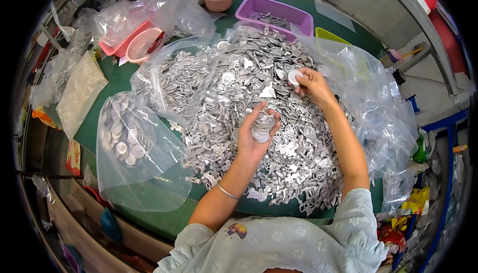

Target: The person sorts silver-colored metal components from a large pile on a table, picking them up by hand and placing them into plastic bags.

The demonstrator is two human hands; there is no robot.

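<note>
1. silver-grey metal charms (219, 108) lie in one broad loose heap on the green tabletop (112, 83), right up to the person's side; likely spread out so shapes can be seen and both hands reach without leaning.
2. left hand (247, 136): palm up, fingers curled round a small stack of round metal discs (262, 126). cupped grip probably keeps them from sliding off and makes the palm a holder.
3. right hand (313, 84): narrow pinch, thumb and fingers on one pale round disc (295, 77), above the far right part of the heap. edge grip seems to leave its flat face in view. not touching the left-hand stack.
4. left of the heap, a clear plastic bag (149, 183) lies flat with mostly round pieces inside; looks like like-with-like, near the left arm for short reach.
5. behind it, a second clear bag (179, 83) holds openwork ring-like pieces. kept apart from the first, presumably so shapes don't mix.
6. right side: large clear plastic sheeting (378, 108) crumpled beside the heap, maybe as an edge barrier. can't tell if it runs underneath.
7. purple tub (274, 5) beyond the heap, small metal bits inside; its walls would contain what loose piling can't.
</note>
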